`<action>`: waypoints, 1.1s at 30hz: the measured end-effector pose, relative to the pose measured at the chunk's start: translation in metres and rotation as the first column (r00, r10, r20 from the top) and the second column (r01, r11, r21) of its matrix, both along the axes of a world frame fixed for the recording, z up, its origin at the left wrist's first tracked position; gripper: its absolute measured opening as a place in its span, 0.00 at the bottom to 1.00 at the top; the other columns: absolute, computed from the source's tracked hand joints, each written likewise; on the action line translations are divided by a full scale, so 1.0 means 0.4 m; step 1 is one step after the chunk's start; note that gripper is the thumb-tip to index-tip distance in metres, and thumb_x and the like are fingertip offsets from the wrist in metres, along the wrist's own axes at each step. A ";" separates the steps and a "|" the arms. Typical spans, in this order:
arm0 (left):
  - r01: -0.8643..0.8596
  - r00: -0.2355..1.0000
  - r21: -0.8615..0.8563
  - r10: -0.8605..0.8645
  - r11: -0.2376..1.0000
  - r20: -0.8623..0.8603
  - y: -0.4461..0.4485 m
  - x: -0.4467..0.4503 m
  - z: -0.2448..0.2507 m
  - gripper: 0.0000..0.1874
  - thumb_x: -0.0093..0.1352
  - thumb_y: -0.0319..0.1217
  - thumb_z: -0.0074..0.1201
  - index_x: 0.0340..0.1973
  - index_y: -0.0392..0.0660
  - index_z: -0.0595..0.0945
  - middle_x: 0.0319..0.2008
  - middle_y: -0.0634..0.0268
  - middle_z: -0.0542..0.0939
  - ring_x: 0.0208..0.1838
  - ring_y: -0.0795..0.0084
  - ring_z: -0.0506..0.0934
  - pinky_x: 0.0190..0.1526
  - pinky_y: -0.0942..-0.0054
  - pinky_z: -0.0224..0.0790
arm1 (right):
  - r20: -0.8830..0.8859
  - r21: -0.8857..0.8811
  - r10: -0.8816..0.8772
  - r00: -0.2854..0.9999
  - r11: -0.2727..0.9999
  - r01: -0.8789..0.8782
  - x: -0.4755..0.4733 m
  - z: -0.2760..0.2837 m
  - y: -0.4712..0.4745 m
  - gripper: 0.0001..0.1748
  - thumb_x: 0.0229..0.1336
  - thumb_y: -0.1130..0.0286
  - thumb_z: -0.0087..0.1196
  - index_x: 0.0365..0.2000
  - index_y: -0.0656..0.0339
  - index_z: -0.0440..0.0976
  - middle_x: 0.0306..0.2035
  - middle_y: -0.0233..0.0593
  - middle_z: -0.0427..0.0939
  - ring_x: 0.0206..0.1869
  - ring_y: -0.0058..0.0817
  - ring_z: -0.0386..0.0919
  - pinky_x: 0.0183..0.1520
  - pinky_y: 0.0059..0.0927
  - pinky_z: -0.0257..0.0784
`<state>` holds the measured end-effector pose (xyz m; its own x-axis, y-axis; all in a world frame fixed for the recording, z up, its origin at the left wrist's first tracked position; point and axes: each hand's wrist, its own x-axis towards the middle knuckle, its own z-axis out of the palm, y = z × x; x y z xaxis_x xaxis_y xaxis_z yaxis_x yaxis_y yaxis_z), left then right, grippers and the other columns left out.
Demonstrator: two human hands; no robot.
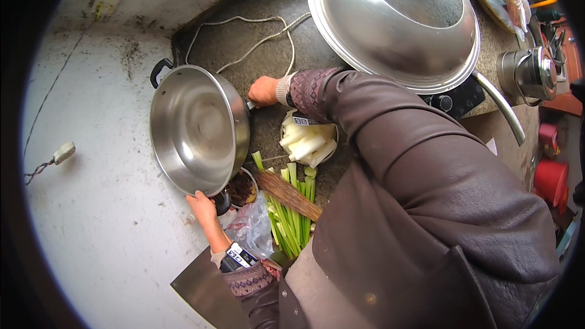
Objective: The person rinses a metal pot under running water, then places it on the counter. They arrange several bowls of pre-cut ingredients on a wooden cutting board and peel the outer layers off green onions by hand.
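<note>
A wide stainless steel pot [196, 128] is tilted on its side against the white wall, its empty inside facing me. My left hand [202, 208] grips its near rim beside a black side handle [222, 203]. My right hand [263, 92] reaches across and holds something at the pot's far side, by its base; its fingers are partly hidden. Near my right forearm a bowl holds peeled white vegetable pieces [307, 141]. Green celery-like stalks [292, 219] lie under a brown bristly brush or wooden piece [288, 194]. Behind the pot's lower edge stands a bowl with dark contents [244, 187].
A large lidded wok [397, 23] rests on an induction cooker [461, 98], its long handle [500, 107] jutting toward me. A white cord [256, 45] loops over the dark counter. A clear plastic bag [251, 228] lies near my left wrist. A metal canister [525, 73] stands at right.
</note>
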<state>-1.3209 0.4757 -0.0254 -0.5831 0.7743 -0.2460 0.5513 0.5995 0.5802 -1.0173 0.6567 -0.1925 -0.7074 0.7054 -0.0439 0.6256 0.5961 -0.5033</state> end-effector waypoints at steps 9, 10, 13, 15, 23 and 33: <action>0.117 0.982 -0.072 -0.126 0.991 -0.143 -0.003 -0.038 -0.025 0.22 0.66 0.28 0.37 0.51 0.23 0.63 0.51 0.36 0.69 0.55 0.45 0.69 0.59 0.61 0.54 | -0.094 0.031 0.014 0.995 0.999 -0.011 -0.001 0.006 -0.008 0.14 0.43 0.59 0.60 0.24 0.60 0.78 0.26 0.47 0.79 0.34 0.46 0.78 0.38 0.42 0.74; 0.097 0.991 -0.033 -0.100 0.995 -0.085 -0.008 -0.038 -0.024 0.22 0.66 0.28 0.37 0.52 0.23 0.63 0.51 0.36 0.69 0.54 0.45 0.69 0.58 0.61 0.55 | -0.085 0.043 0.016 0.996 0.999 -0.013 -0.003 0.004 -0.007 0.14 0.43 0.59 0.60 0.24 0.60 0.78 0.26 0.47 0.79 0.34 0.46 0.78 0.39 0.42 0.74; 0.086 0.992 -0.065 -0.092 0.994 -0.090 -0.010 -0.032 -0.023 0.22 0.66 0.28 0.37 0.52 0.23 0.62 0.51 0.35 0.69 0.54 0.44 0.69 0.59 0.60 0.55 | -0.056 0.065 0.057 0.997 0.996 -0.053 -0.009 0.012 0.000 0.14 0.43 0.58 0.60 0.24 0.60 0.78 0.26 0.46 0.79 0.33 0.46 0.78 0.39 0.42 0.74; 0.128 0.982 -0.081 -0.138 0.988 -0.126 -0.007 -0.023 -0.020 0.23 0.66 0.28 0.37 0.51 0.22 0.62 0.51 0.34 0.69 0.54 0.44 0.69 0.58 0.60 0.55 | -0.029 0.068 0.080 0.996 0.995 -0.078 -0.006 0.025 -0.001 0.15 0.43 0.57 0.60 0.24 0.59 0.79 0.27 0.46 0.79 0.34 0.46 0.78 0.39 0.42 0.74; 0.103 0.975 -0.022 -0.105 0.994 -0.193 -0.006 0.041 0.017 0.24 0.66 0.29 0.37 0.53 0.21 0.60 0.50 0.31 0.68 0.54 0.41 0.69 0.57 0.58 0.57 | -0.283 -0.323 -0.849 0.447 0.523 0.789 0.070 0.089 0.048 0.10 0.47 0.63 0.52 0.24 0.60 0.77 0.30 0.51 0.78 0.36 0.43 0.79 0.39 0.42 0.73; 0.070 0.975 -0.001 -0.068 0.998 -0.209 -0.005 0.061 0.022 0.26 0.66 0.29 0.38 0.55 0.22 0.58 0.50 0.31 0.68 0.54 0.39 0.69 0.56 0.57 0.58 | 0.018 -0.945 -0.606 -0.795 -0.270 0.184 0.280 -0.066 0.285 0.22 0.51 0.71 0.57 0.46 0.69 0.67 0.38 0.54 0.77 0.43 0.43 0.77 0.48 0.37 0.71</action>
